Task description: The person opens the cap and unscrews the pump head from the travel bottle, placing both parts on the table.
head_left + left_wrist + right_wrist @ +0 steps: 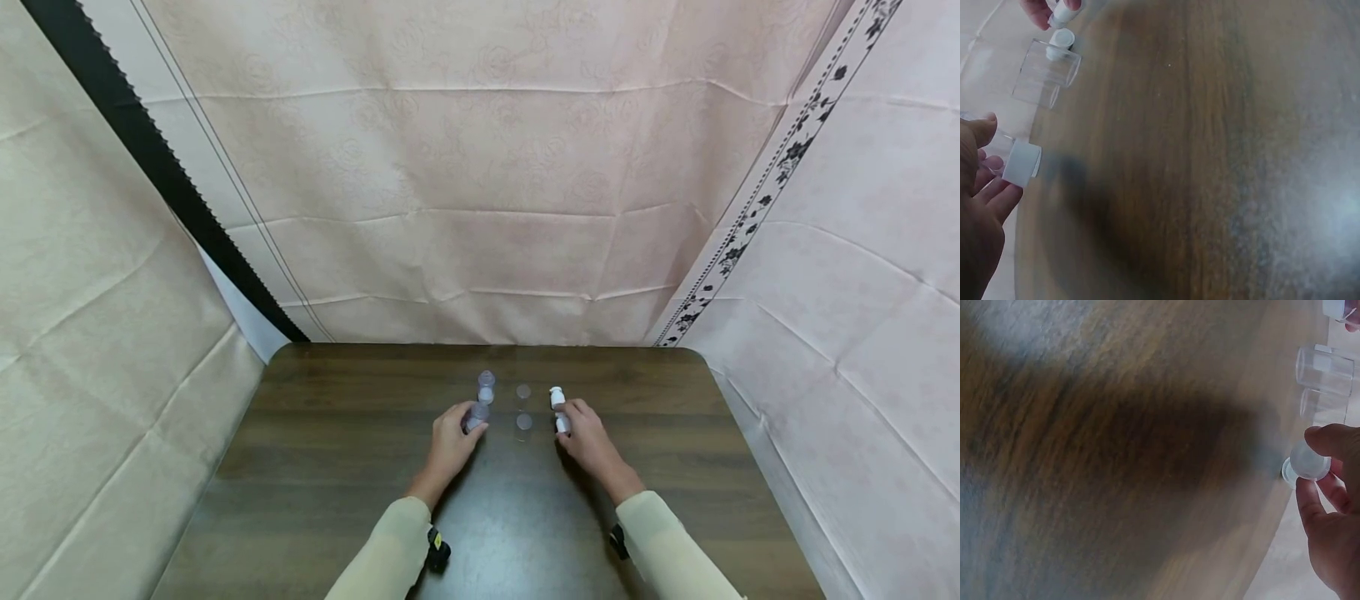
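Note:
My left hand (450, 444) grips a small clear container (477, 413) that has a white cap (1021, 164) at its lower end. Just beyond it stands a similar clear container with a white lower part (486, 390). Toward the right, my right hand (588, 442) pinches a small white bottle (562, 423) between thumb and fingers, which partly cover it. A second white bottle (557, 397) stands right behind that one. Between the hands are two clear, colourless cylinders (523, 422), one behind the other.
The brown wooden table (337, 467) has rounded far corners, and its far edge lies a little beyond the containers. Pale cloth (480, 167) hangs behind and at both sides. Each wrist carries a small black device (438, 550).

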A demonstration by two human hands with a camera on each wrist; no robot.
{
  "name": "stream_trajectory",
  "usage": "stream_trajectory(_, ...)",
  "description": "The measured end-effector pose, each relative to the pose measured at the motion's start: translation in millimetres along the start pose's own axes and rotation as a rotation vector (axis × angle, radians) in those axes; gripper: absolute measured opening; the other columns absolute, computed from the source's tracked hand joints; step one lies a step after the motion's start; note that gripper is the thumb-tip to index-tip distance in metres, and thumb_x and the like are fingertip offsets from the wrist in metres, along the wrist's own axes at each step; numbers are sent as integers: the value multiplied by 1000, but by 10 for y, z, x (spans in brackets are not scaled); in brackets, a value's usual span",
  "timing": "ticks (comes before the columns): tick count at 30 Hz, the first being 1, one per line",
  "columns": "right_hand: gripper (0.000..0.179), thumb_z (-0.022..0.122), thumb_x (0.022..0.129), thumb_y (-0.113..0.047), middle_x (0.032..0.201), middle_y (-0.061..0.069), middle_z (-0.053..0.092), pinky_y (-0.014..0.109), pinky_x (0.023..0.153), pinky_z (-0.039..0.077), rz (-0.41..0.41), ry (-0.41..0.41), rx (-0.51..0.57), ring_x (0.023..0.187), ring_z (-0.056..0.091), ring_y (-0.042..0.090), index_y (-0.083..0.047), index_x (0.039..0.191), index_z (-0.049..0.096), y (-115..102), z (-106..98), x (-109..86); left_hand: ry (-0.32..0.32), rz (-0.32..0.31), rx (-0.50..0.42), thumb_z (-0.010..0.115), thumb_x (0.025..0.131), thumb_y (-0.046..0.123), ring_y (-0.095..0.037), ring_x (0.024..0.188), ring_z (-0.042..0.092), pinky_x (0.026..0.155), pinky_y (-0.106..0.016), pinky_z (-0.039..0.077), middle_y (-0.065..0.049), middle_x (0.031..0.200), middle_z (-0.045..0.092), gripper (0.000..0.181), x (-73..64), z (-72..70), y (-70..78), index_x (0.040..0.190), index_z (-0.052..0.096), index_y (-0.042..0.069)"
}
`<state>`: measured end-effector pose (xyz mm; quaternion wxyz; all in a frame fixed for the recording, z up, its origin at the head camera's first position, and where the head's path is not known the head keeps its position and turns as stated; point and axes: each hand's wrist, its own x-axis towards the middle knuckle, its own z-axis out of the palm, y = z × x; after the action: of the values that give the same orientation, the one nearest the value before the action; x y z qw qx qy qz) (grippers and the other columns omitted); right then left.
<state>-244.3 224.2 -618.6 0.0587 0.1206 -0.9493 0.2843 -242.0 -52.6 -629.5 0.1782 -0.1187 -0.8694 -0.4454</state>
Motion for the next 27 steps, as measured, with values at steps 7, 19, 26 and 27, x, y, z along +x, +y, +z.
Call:
stream_trajectory(7,45,86,80,-1,119,16,63,50,92,55,7,-4,-16,107,61,34,-2,120,65,28,44,20,-32,-58,-28,87,82,6,-27,93,73,80,-39,62,-18,103,73,35,26,55,3,112,71,-3)
stream_trajectory(19,43,90,74,0,113,16,64,51,85,56,-75,52,-63,99,62,38,-1,112,69,70,118,20,-68,-95,-91,85,84,3,-32,97,73,83,-41,62,-21,107,72,36,49,131,-44,114,68,-6)
stream_trajectory(26,43,90,74,0,114,16,64,50,83,55,-78,63,-69,97,60,36,-2,111,70,76,141,22,-88,-121,-112,83,86,3,-34,103,73,86,-39,62,-24,113,71,37,56,152,-42,118,66,-7)
stream_trajectory(27,43,90,74,0,115,16,64,50,82,55,-76,62,-71,97,60,36,-2,111,70,79,145,20,-91,-126,-115,83,86,3,-34,103,73,87,-40,61,-25,114,71,38,57,154,-40,119,66,-7)
